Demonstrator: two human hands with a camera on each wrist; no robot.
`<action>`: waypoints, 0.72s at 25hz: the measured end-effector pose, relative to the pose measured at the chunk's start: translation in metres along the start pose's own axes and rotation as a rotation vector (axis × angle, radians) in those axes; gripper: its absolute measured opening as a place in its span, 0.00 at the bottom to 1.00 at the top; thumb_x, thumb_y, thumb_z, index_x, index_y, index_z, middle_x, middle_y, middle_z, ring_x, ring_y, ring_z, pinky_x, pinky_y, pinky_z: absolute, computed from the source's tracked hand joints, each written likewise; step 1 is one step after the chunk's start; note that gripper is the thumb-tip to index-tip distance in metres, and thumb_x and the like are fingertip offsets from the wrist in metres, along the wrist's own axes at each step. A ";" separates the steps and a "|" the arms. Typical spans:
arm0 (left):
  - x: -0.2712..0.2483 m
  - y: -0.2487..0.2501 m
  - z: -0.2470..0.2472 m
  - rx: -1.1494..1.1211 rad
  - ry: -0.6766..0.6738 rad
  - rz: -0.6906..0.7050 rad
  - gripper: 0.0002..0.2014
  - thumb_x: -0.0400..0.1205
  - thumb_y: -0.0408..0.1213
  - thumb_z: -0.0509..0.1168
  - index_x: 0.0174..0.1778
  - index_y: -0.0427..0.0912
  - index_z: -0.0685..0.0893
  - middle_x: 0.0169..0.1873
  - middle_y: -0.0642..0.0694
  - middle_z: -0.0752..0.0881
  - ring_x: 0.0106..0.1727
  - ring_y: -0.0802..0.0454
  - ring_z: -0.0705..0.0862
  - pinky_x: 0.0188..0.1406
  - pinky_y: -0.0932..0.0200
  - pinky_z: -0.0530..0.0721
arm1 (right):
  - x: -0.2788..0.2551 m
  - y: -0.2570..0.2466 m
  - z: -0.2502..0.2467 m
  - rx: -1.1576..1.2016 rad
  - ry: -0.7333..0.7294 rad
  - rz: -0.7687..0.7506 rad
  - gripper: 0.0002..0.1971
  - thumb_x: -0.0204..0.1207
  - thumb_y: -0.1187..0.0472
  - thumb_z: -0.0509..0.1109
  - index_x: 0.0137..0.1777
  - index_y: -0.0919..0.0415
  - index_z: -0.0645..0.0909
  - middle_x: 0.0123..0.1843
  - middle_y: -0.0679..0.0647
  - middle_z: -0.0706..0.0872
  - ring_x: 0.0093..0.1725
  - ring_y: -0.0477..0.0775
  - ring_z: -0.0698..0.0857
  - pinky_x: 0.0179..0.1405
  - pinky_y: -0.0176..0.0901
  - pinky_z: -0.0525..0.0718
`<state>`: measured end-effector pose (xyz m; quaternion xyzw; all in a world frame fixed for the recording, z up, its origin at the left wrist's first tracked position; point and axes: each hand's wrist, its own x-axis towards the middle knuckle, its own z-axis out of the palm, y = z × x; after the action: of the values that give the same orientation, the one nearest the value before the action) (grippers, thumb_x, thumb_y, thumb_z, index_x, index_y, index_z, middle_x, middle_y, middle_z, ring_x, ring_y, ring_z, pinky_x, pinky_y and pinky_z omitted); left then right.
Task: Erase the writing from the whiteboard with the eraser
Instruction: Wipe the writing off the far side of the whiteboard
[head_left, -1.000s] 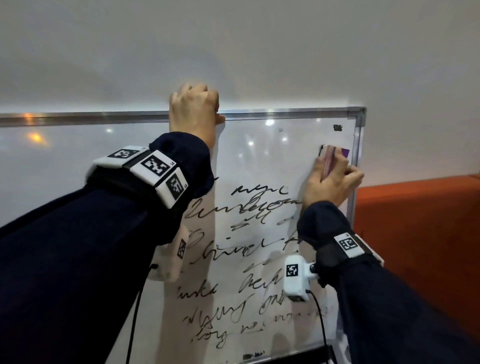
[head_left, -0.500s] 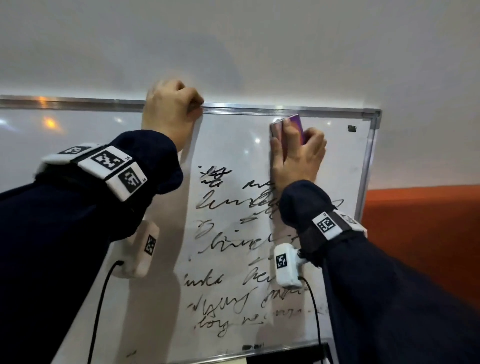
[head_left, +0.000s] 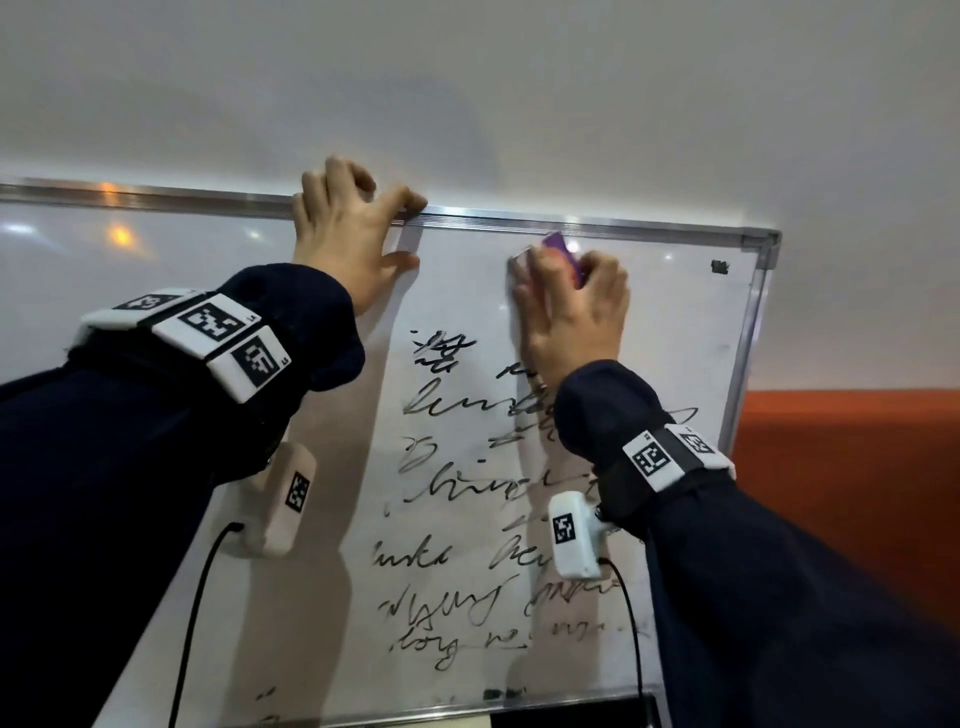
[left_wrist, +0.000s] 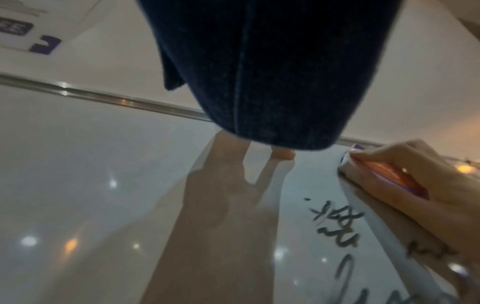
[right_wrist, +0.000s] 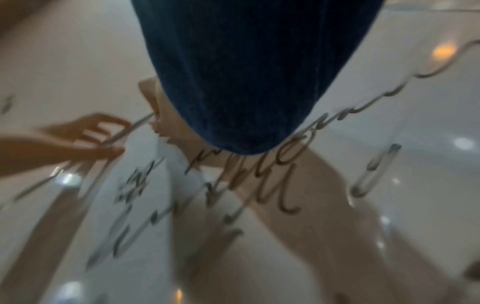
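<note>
1. The eraser (head_left: 563, 254) is up near the top edge of the whiteboard (head_left: 322, 597), right of the middle, pressed flat on the surface. You only really see a purple corner and a pale edge poking out above the fingers; the rest is buried under the hand. From the left wrist camera it shows as a purple and orange strip (left_wrist: 389, 174) between thumb and fingers.

2. The right hand (head_left: 571, 312) is clamped on the eraser, fingers curled over its back and thumb along the left side. The right wrist camera is no help here: the dark sleeve (right_wrist: 246, 72) blocks nearly all of the hand and the whole shot is smeared.

3. The writing (head_left: 457, 405) is black scribble running in rows from just below the eraser down to the bottom of the board. I can't read any of it. Some middle lines are cut off behind the right forearm and its wrist camera (head_left: 571, 535). The strip of board around the eraser looks clean apart from a small dark mark (head_left: 719, 267) near the top right corner.

4. The left hand (head_left: 348, 244) grips the metal top frame (head_left: 156, 197) of the board left of the eraser, fingers hooked over the rail and thumb on the white face. The fingertips behind the rail are hidden.

5. Outside the board: plain pale wall (head_left: 519, 104) above, and something orange (head_left: 857, 493) to the right, cut off by the picture edge.
</note>
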<state>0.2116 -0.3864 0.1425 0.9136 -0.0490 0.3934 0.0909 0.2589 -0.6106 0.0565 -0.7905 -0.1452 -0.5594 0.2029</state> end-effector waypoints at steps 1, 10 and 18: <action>-0.002 -0.005 -0.002 0.032 -0.017 -0.005 0.26 0.73 0.50 0.74 0.67 0.57 0.75 0.63 0.38 0.68 0.64 0.35 0.66 0.66 0.46 0.64 | -0.004 -0.005 0.005 0.009 -0.023 -0.159 0.18 0.80 0.44 0.68 0.68 0.46 0.79 0.58 0.62 0.73 0.54 0.62 0.73 0.55 0.53 0.74; -0.017 -0.029 0.005 0.066 -0.021 -0.087 0.33 0.71 0.59 0.72 0.70 0.63 0.65 0.66 0.38 0.64 0.69 0.34 0.62 0.70 0.40 0.60 | 0.000 -0.039 0.018 0.016 -0.013 -0.127 0.18 0.80 0.45 0.69 0.69 0.45 0.79 0.59 0.60 0.71 0.55 0.61 0.71 0.56 0.52 0.73; -0.020 -0.047 -0.009 0.243 -0.177 0.073 0.53 0.64 0.55 0.79 0.79 0.61 0.51 0.71 0.35 0.60 0.72 0.33 0.57 0.70 0.37 0.56 | -0.004 -0.023 0.010 -0.019 -0.027 -0.107 0.20 0.79 0.41 0.68 0.68 0.43 0.78 0.61 0.60 0.71 0.57 0.61 0.71 0.59 0.53 0.74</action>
<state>0.1991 -0.3382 0.1281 0.9465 -0.0420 0.3174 -0.0395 0.2552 -0.5861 0.0530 -0.7910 -0.1844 -0.5601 0.1632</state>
